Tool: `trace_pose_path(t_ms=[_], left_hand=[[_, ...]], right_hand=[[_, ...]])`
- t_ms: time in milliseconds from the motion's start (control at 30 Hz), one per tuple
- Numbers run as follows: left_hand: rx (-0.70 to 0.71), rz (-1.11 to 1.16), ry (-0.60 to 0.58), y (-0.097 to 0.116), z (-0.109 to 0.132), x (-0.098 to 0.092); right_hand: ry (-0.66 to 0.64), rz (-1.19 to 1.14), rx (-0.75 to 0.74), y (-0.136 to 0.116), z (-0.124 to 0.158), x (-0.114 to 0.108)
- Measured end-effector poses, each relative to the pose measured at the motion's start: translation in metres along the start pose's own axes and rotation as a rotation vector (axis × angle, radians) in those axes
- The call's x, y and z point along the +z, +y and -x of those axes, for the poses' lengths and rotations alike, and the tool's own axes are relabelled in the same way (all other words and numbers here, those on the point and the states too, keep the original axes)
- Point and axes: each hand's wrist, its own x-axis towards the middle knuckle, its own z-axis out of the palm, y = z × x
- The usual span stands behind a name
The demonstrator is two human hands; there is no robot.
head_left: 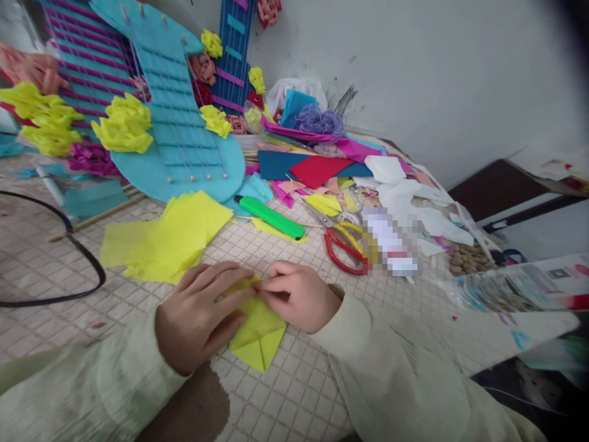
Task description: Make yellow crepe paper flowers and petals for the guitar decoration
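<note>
A folded piece of yellow crepe paper (pixel 261 337) lies on the tabletop, its near end creased to a blunt point. My left hand (pixel 202 310) rests over its left side, fingers stretched out and pressing on the paper. With thumb and fingertips together, my right hand (pixel 294 294) pinches the paper's upper part near my left fingertips. The hands partly hide the far end of the fold. Just beyond my left hand is a loose stack of yellow paper sheets (pixel 184 227). A green box cutter (pixel 271 217) lies farther back, between the stack and a pair of red-handled scissors (pixel 343 255).
Blue cardboard guitar shapes (pixel 172 135) with strings and yellow paper flowers (pixel 124 126) stand at the back left. A black cable (pixel 89 255) curves along the left. Paper scraps (pixel 317 170) and purple yarn (pixel 319 120) pile up behind. A plastic bottle (pixel 506 285) lies at right.
</note>
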Motion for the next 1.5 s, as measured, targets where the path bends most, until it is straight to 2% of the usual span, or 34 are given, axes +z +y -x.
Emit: trace_pose_path(t_ms=[200, 367, 633, 933, 1167, 1267, 1400, 1500], left_hand=[[-0.027, 0.025, 0.002, 0.0, 0.001, 0.001], [-0.038, 0.029, 0.01, 0.002, 0.0, 0.001], [-0.074, 0.018, 0.021, 0.004, 0.0, 0.0], [-0.085, 0.03, 0.026, 0.004, 0.003, 0.001], [-0.07, -0.006, 0.017, 0.002, 0.004, 0.003], [-0.062, -0.025, 0.016, 0.001, 0.004, 0.003], [-0.032, -0.03, -0.005, 0.0, 0.002, 0.001], [-0.018, -0.038, 0.017, -0.001, -0.001, -0.001]], right_hand=[[0.016, 0.011, -0.012, 0.001, 0.0, 0.0], [0.043, 0.125, -0.026, 0.002, 0.001, 0.001], [-0.038, 0.292, -0.014, 0.0, 0.001, -0.004], [-0.103, 0.433, -0.173, 0.006, 0.004, -0.021], [-0.148, 0.398, -0.203, 0.007, 0.008, -0.031], [-0.115, 0.3, -0.189, 0.009, 0.007, -0.031], [0.036, 0.153, -0.178, 0.014, 0.002, -0.022], [0.084, 0.107, -0.193, 0.018, -0.004, -0.012]])
